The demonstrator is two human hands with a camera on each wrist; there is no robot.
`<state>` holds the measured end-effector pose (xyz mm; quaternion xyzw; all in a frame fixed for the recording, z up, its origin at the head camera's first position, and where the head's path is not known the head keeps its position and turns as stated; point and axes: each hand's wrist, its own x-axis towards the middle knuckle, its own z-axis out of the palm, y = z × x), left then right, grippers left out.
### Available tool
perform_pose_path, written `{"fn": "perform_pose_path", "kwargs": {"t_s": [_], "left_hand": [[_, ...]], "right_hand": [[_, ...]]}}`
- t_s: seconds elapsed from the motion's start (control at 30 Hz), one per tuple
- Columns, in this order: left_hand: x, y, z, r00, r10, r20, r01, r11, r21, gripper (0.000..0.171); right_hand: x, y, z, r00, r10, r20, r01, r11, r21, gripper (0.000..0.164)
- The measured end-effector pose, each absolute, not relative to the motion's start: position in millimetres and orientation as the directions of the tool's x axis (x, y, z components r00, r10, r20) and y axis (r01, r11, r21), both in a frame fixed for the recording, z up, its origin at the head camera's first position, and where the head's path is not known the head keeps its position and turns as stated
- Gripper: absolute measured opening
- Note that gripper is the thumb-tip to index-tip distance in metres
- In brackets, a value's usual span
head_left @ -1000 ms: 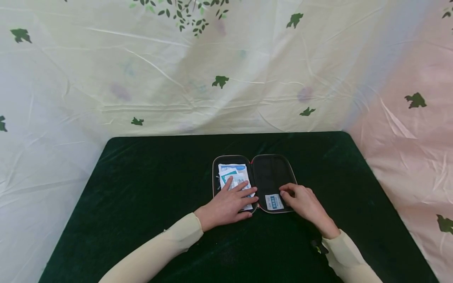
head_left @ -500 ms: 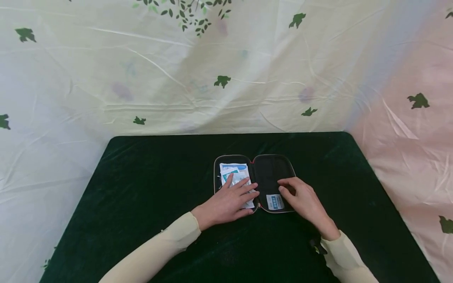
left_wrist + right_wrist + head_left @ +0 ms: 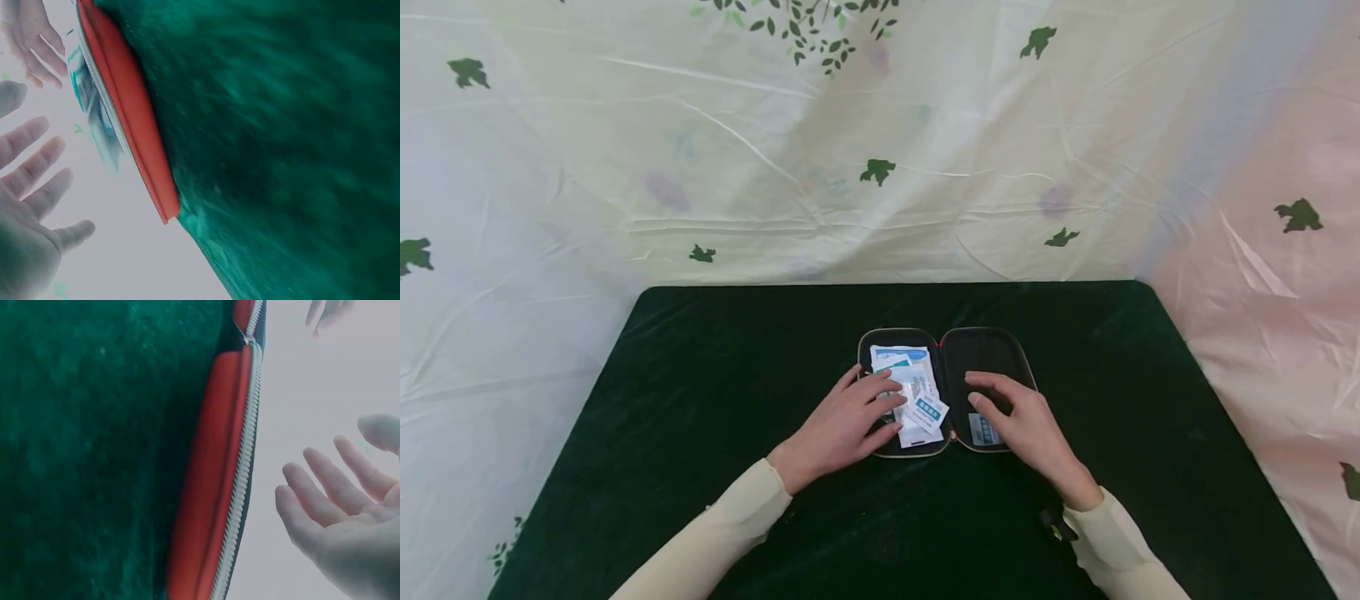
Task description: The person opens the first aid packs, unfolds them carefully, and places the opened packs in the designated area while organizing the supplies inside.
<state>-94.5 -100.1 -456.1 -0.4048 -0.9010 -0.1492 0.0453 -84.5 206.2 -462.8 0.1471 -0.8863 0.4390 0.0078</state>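
Note:
An unzipped case (image 3: 988,354), black inside and red outside, lies spread flat on the table. Its left half holds a pile of white and blue packets (image 3: 904,379), topped by a small packet (image 3: 928,412) with blue print. Another small packet (image 3: 982,430) lies in the right half, partly covered by my right hand (image 3: 1033,421). That hand hovers over the right half with its fingers loosely bent and holds nothing. My left hand (image 3: 842,421) is over the left half's outer edge, fingers spread. In the left wrist view, the left fingers (image 3: 40,159) hold nothing.
A dark green velvety cloth (image 3: 737,358) covers the table. Pale fabric with leaf prints (image 3: 775,192) hangs behind the table and at both sides. The case's zipper (image 3: 240,481) runs along its rim.
My left hand has drawn back to the left, uncovering the small packet on the pile. My right hand has shifted slightly left over the right half, its thumb and index finger further apart.

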Motion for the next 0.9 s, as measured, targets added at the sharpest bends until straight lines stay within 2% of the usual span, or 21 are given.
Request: {"fn": "perform_pose_path", "kwargs": {"t_s": [0.47, 0.9], "left_hand": [[-89, -108, -462, -0.610, 0.790, 0.056, 0.773, 0.578, 0.263, 0.050], [-85, -105, -468, -0.615, 0.789, -0.011, 0.764, 0.599, 0.241, 0.051]], "right_hand": [[-88, 181, -469, -0.925, -0.363, 0.109, -0.310, 0.560, -0.768, 0.041], [-94, 164, -477, -0.911, -0.385, 0.150, -0.377, 0.626, -0.683, 0.037]]}}
